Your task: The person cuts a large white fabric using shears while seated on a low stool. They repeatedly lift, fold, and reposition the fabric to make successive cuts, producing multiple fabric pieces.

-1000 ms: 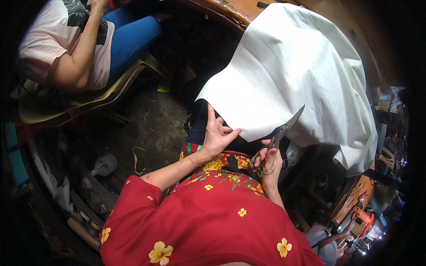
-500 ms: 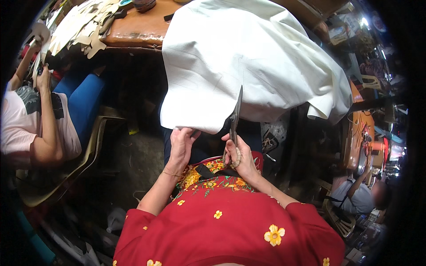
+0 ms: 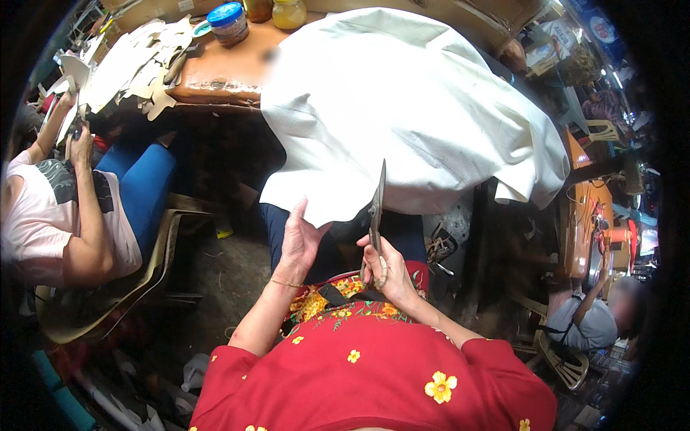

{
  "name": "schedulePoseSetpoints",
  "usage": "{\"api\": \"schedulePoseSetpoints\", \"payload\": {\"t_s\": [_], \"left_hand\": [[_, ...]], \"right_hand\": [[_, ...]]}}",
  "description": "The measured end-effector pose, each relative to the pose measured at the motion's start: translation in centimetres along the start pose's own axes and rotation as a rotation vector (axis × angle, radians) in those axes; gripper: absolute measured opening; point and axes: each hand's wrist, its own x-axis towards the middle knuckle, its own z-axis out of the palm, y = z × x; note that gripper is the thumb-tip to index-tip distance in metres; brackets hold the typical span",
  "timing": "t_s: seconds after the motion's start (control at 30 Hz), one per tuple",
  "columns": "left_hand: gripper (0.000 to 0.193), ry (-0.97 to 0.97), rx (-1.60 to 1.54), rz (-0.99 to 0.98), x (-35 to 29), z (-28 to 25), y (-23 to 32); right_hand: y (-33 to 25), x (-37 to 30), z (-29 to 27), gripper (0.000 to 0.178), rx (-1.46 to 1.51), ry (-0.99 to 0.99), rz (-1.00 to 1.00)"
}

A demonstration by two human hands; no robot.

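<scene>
A large white sheet of leather-like material (image 3: 345, 122) drapes from the table over my lap, with faint marks on it. My left hand (image 3: 298, 241) holds its near edge, one digit on top and the other fingers partly hidden beneath. My right hand (image 3: 384, 269) grips the handles of dark metal scissors (image 3: 376, 208), and some wrapping shows around a handle loop. The blades point away from me and look nearly together, lying along the sheet's cut edge right of my left hand.
An orange-brown padded table (image 3: 219, 79) carries cut white pieces (image 3: 140, 61), a blue-lidded jar (image 3: 227, 25) and a yellow jar (image 3: 289, 13). At left a co-worker (image 3: 79, 223) sits on a chair (image 3: 169, 244), handling pieces. Another person (image 3: 586, 320) sits far right.
My left hand has shifted slightly on the near edge, and the flap there has changed its fold. The scissors stay in my right hand, a little lower in view.
</scene>
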Motion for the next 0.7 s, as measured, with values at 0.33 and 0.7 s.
{"api": "schedulePoseSetpoints", "payload": {"t_s": [0.33,0.7], "left_hand": [[0.036,0.005,-0.214,-0.107,0.1,-1.5,-1.6],[0.06,-0.101,-0.179,-0.084,-1.0,1.9,-0.6]], "right_hand": [[0.6,-0.1,-0.1,0.053,0.078,-0.012,-0.002],[0.1,-0.6,-0.1,0.051,0.027,-0.058,0.002]]}}
